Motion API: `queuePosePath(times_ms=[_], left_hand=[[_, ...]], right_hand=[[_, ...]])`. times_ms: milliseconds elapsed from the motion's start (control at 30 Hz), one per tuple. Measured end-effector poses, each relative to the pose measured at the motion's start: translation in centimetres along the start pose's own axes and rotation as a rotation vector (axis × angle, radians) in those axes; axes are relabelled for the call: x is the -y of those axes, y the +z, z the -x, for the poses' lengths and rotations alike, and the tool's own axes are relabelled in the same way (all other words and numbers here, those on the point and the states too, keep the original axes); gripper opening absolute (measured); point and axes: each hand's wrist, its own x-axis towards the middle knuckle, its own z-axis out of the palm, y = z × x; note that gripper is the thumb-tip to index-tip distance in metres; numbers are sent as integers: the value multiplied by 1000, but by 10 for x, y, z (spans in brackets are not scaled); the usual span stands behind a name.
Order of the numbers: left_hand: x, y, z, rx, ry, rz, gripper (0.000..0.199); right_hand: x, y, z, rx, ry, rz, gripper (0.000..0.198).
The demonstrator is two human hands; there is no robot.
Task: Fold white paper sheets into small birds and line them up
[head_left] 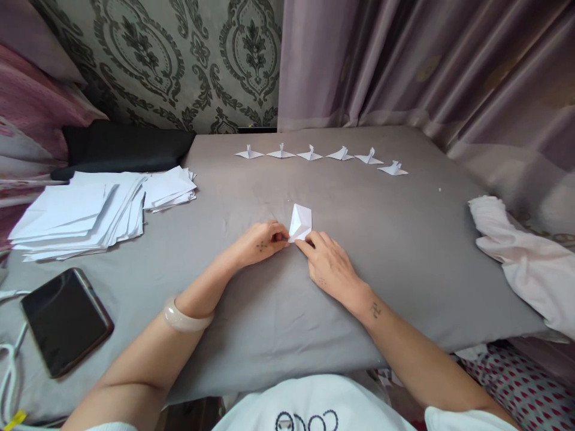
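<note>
A small folded piece of white paper [302,220] lies on the grey cloth, in the middle of the table. My left hand [265,242] pinches its lower left corner between thumb and fingers. On the lower right edge, the fingers of my right hand [330,263] press the paper down from above; its thumb is close to the left fingertips. Creases and a raised flap show on the paper's upper face. Farther back stands a row of several folded paper cranes [311,153] with spread wings.
Stacks of white paper sheets [67,209] lie at the left, before a black cloth item [130,146]. Nearer me are a phone [67,320] and a white cable [11,365]. A pale crumpled cloth [525,257] lies at the right edge. Curtains [359,60] hang behind the table.
</note>
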Motion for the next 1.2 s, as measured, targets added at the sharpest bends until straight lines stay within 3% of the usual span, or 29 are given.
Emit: queuePosePath(times_ms=[267,433,567,800,967,1100,1200], left_hand=[[4,3,0,-9,63,0,23],[1,5,1,-19,75,-5,25],[5,8,0,-81,111,-17,26],[4,13,0,-327,365,-442,33],[1,16,3,-448,424,-677,37],[4,18,3,-451,418,-698,52],[7,19,2,-482,427,-675,52]], right_hand=[[-9,10,-7,-172,154,-198,44],[-11,10,-13,-120,116,-177,44],[-15,10,-13,-161,142,-291,40],[-25,1,-13,-293,237,-630,21],[-32,-2,-17,-221,391,-903,15],[-41,0,-22,-186,489,-1112,10],[-48,-4,-25,-132,502,-1225,8]])
